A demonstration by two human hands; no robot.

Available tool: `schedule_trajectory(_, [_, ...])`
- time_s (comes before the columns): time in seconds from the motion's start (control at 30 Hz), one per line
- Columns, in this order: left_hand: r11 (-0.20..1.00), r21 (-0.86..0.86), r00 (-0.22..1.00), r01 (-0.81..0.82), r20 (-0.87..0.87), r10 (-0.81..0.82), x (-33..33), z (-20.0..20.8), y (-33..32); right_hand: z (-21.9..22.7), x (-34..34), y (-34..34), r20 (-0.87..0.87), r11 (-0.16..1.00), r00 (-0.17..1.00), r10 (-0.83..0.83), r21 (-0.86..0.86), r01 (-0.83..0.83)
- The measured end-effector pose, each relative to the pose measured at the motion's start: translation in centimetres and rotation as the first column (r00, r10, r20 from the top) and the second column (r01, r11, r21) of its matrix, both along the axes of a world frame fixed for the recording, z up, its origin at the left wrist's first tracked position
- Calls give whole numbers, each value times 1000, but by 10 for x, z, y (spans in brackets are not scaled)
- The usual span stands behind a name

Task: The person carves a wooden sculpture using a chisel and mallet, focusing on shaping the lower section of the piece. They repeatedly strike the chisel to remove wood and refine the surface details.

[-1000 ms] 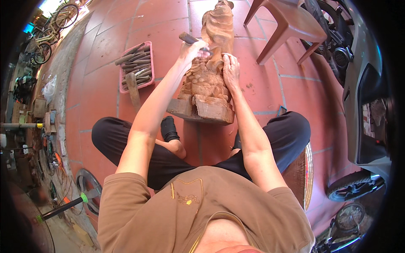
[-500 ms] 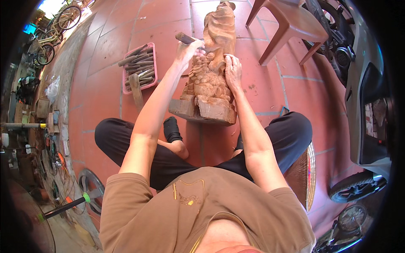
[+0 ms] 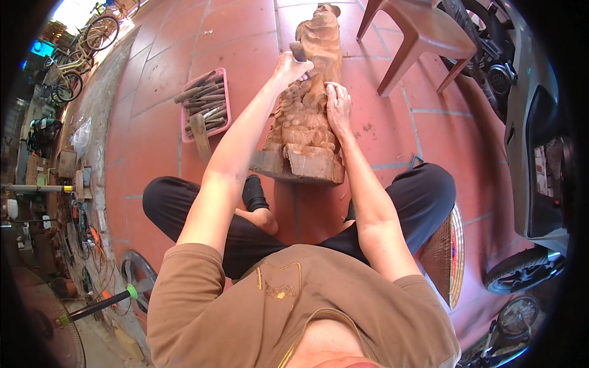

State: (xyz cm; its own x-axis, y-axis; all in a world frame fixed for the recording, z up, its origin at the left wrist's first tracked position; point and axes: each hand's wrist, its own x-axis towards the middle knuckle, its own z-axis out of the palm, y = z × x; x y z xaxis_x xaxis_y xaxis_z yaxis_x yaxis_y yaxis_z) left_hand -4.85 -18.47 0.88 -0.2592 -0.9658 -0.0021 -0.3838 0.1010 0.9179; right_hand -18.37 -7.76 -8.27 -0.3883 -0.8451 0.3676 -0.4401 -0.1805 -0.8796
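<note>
A carved wooden statue (image 3: 322, 46) in flowing robes lies on the tiled floor, its rough-cut base (image 3: 314, 167) nearest me. My left hand (image 3: 289, 69) is closed around a carving chisel (image 3: 298, 51) over the statue's middle. The chisel's dark handle sticks out above the fist; its blade is hidden by my hand. Against the statue's right side rests my right hand (image 3: 338, 109), fingers laid along the wood, holding no tool. Left of the statue, a pink tray (image 3: 227, 101) holds several dark-handled tools (image 3: 205, 98).
A wooden piece (image 3: 199, 132) leans at the tray's near edge. A brown plastic chair (image 3: 423, 37) stands far right, beside a motorbike (image 3: 531, 153). A conical hat (image 3: 445, 257) lies by my right knee. Bicycles (image 3: 80, 55) and clutter line the left; a fan (image 3: 46, 325) is near left.
My left hand has moved right, across the statue. The chisel handle has swung from pointing left to nearly upright. My right hand stays against the statue's side.
</note>
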Motion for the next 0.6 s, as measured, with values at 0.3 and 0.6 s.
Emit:
schedule_trajectory(0.3, [997,74,991,-13,-131,23,4,10,-10,-3,-1,1,29,999,1000,8,42,-9])
schedule_trajectory(0.6, [997,-64,999,-40,-13,39,0,-11,6,-2,-1,0,37,999,999,6,33,-7])
